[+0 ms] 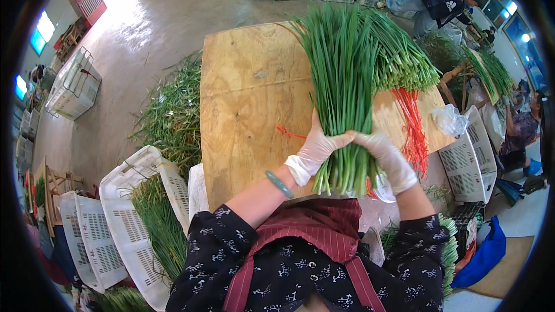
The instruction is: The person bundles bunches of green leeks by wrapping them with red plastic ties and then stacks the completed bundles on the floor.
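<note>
Both hands, in pale thin gloves, are wrapped around a large bunch of green garlic chives [342, 73] over the plywood table [256, 78]. My left hand [318, 149] grips it from the left, my right hand [383, 154] from the right, thumbs meeting in front. The cut stem ends point towards my body, the leaves away. Another heap of chives [403, 60] lies at the table's right back. Red plastic ties [414, 134] hang beside it over the near edge. A single red tie [289, 131] lies left of the bunch, partly hidden by my left hand.
A crumpled clear plastic bag [450, 120] lies at the table's right corner. Left are a pile of loose leaves [173, 112] and a white plastic crate [117, 208] holding chives. White crates [468, 160] stand right. A person [446, 4] bends at the upper right; another person [522, 125] sits at the far right.
</note>
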A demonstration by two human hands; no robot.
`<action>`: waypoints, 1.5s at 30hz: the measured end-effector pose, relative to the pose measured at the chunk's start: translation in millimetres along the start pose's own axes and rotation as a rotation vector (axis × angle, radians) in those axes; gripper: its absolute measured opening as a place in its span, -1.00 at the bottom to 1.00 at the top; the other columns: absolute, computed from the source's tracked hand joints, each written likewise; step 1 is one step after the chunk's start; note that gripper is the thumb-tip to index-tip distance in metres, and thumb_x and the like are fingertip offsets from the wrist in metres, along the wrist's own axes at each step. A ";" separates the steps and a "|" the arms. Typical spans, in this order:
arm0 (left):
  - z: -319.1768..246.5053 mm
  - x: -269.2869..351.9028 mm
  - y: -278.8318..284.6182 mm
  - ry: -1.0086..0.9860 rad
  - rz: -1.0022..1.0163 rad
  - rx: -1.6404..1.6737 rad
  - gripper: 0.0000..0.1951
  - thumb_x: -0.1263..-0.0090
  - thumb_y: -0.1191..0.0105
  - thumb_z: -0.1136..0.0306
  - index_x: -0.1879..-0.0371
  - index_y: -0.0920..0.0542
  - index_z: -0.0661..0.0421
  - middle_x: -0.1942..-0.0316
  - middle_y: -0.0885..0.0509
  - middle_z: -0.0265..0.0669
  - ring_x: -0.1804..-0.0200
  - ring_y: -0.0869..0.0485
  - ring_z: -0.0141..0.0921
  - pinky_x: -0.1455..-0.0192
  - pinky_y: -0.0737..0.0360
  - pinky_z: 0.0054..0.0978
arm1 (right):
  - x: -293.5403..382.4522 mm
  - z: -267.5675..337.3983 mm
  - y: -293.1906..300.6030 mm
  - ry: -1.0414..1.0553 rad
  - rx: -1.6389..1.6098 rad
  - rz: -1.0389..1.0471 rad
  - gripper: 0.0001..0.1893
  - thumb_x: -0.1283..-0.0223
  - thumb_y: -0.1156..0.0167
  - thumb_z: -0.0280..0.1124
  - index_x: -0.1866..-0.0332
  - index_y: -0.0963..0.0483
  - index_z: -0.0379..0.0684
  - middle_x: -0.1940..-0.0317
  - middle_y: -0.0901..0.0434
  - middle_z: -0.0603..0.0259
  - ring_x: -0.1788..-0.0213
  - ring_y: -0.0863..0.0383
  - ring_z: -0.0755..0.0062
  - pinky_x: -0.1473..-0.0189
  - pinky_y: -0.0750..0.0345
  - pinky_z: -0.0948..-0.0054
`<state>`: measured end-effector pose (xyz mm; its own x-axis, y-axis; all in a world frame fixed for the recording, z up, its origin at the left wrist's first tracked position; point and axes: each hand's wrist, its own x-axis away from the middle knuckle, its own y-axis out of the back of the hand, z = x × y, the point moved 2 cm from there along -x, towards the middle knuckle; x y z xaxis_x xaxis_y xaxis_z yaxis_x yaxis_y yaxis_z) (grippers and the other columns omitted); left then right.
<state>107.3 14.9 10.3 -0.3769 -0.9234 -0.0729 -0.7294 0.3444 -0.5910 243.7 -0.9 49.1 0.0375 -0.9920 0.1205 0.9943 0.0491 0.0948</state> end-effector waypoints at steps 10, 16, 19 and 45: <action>5.4 5.5 37.3 -0.025 -0.296 -0.105 -0.26 -0.13 -0.07 0.58 -0.23 0.11 0.11 0.02 -0.38 -0.19 0.06 -0.44 -0.40 0.01 -0.45 -0.49 | -40.1 -24.7 -32.4 -0.011 0.169 0.141 -0.29 0.22 -0.35 -0.17 -0.03 -0.26 -0.36 0.17 -0.50 0.04 0.13 -0.50 0.33 0.09 -0.44 0.43; -20.1 10.1 45.5 0.040 -0.309 -0.177 -0.31 -0.14 -0.11 0.48 -0.19 0.01 0.10 0.00 -0.39 -0.24 0.01 -0.43 -0.39 -0.05 -0.42 -0.44 | -45.7 -21.5 -44.9 -0.100 0.204 0.162 -0.21 0.25 -0.37 -0.09 -0.06 -0.21 -0.36 0.17 -0.50 0.01 0.14 -0.51 0.30 0.11 -0.46 0.42; -12.4 7.8 49.0 -0.034 -0.325 -0.207 -0.22 -0.12 -0.14 0.48 -0.22 0.11 0.18 -0.02 -0.36 -0.20 0.01 -0.42 -0.39 -0.06 -0.40 -0.48 | -49.6 -34.1 -44.8 0.056 0.229 0.102 -0.20 0.24 -0.36 -0.06 -0.07 -0.20 -0.37 0.17 -0.50 0.00 0.13 -0.51 0.28 0.12 -0.46 0.41; -7.2 24.8 36.7 -0.007 -0.400 -0.269 -0.01 -0.12 -0.16 0.42 -0.25 0.45 0.18 -0.16 -0.14 -0.07 -0.10 -0.26 -0.43 -0.16 -0.23 -0.56 | -47.7 50.5 -108.2 0.582 1.828 0.237 -0.75 0.19 -0.19 -0.05 0.54 -0.56 -0.01 0.52 -0.48 0.34 0.31 -0.46 0.37 0.23 -0.30 0.36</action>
<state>67.1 5.9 -7.4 -0.0338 -0.9932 0.1115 -0.9386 -0.0068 -0.3449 129.3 47.0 83.0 0.5421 -0.8399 0.0279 -0.3134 -0.1712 0.9341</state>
